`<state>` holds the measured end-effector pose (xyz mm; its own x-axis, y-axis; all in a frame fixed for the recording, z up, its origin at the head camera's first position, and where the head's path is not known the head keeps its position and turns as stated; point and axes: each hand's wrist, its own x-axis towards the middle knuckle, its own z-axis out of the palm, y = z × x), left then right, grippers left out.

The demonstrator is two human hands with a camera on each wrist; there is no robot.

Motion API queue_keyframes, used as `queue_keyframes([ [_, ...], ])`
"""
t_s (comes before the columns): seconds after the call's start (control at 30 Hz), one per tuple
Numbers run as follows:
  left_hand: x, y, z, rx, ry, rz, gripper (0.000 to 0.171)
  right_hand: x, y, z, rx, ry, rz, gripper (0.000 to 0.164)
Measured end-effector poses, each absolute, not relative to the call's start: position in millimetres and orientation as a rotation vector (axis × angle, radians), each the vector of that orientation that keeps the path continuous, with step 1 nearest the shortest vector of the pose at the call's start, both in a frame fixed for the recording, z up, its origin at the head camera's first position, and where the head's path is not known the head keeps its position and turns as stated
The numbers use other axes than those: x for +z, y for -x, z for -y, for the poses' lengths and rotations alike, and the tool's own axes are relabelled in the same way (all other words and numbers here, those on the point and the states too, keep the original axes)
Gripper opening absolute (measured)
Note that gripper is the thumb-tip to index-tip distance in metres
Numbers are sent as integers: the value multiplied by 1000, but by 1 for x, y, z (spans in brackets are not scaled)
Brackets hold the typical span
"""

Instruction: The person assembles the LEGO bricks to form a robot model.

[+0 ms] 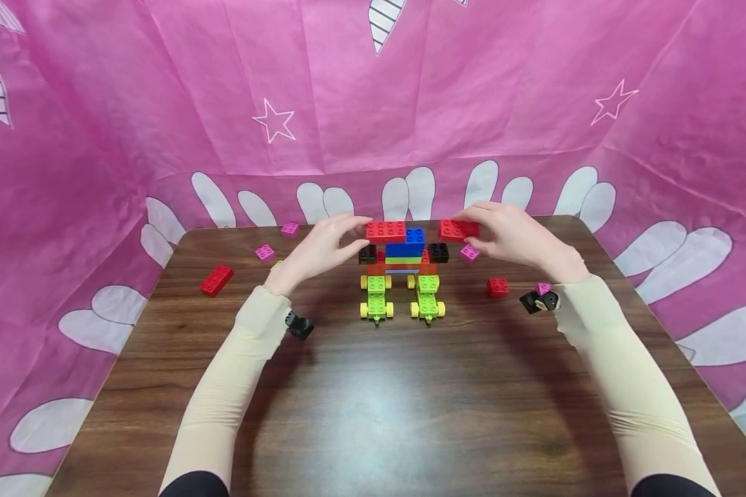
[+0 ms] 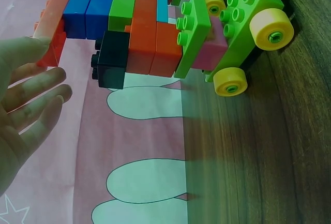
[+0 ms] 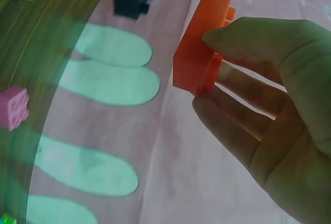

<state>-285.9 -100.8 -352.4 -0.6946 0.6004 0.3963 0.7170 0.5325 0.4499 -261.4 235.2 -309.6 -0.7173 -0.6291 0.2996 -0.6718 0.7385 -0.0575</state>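
A toy block build stands on the table, with lime green wheeled bases and yellow wheels at the bottom. Above them come red, lime and blue bricks, with a black brick jutting from either side. At the top, a long red brick overlaps the left of the blue brick. My left hand pinches that brick's left end between thumb and fingers. To the right of the build, my right hand holds another long red brick in the air, thumb on one side and fingers on the other.
Around the build lie a long red brick on the left, a small red brick on the right, and several pink bricks. A pink patterned cloth hangs behind and beside the wooden table.
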Motion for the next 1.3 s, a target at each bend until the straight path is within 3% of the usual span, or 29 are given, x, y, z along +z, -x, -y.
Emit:
queue_keyframes([
  [0.53, -353, 287, 99, -840, 1135, 2576, 41, -301, 266, -196, 333, -1122, 2724, 40],
  [1.3, -350, 288, 100, -851, 1127, 2611, 43, -301, 271, -185, 204, -1149, 2698, 40],
])
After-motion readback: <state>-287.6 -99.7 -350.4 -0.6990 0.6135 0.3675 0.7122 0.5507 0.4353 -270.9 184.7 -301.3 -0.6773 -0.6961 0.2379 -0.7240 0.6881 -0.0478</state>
